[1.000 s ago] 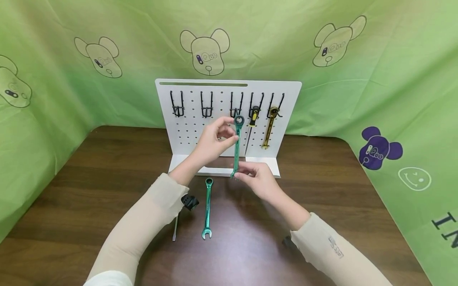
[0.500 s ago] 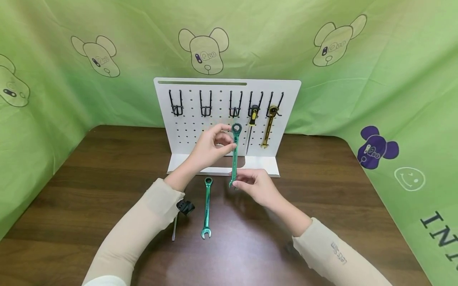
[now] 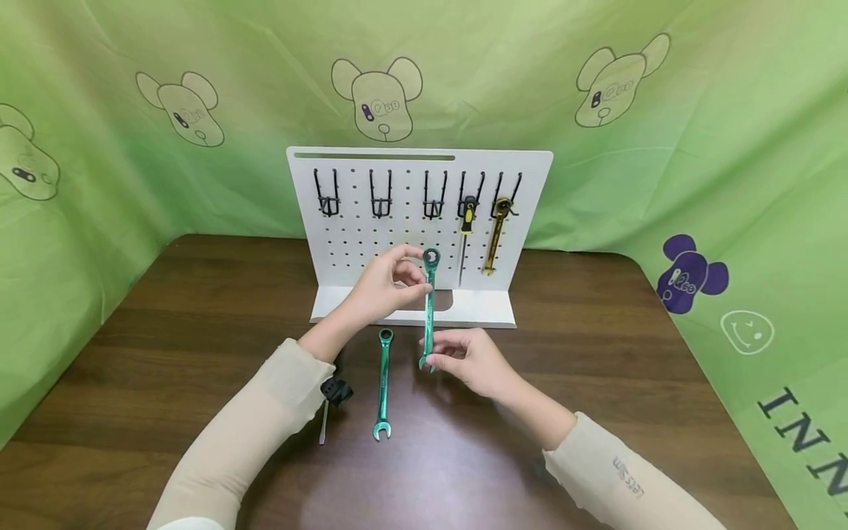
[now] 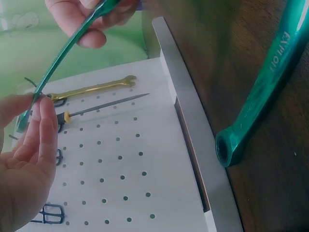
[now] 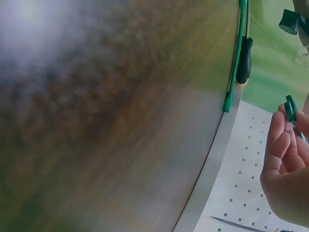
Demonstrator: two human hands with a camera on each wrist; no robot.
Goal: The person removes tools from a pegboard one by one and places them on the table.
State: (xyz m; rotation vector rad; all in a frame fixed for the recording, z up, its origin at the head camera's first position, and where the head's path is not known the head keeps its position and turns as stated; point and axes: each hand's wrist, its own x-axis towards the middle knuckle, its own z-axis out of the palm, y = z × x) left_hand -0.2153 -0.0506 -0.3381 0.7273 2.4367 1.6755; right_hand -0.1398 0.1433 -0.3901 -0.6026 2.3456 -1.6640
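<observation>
The right hand (image 5: 285,166) pinches a green wrench (image 5: 290,109), while a second wrench (image 5: 235,60) lies beside a screwdriver (image 5: 245,60).

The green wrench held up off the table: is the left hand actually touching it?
Touching. The left wrist view shows the left hand pinching the green wrench between thumb and fingers.

The left wrist view's top crops the held wrench (image 4: 60,58).

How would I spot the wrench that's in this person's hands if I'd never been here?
Find the white pegboard on the wooden table. In front of it, the left hand and right hand hold a green combination wrench. Unlike the matching green wrench lying on the table, it is held up in the air.
</observation>
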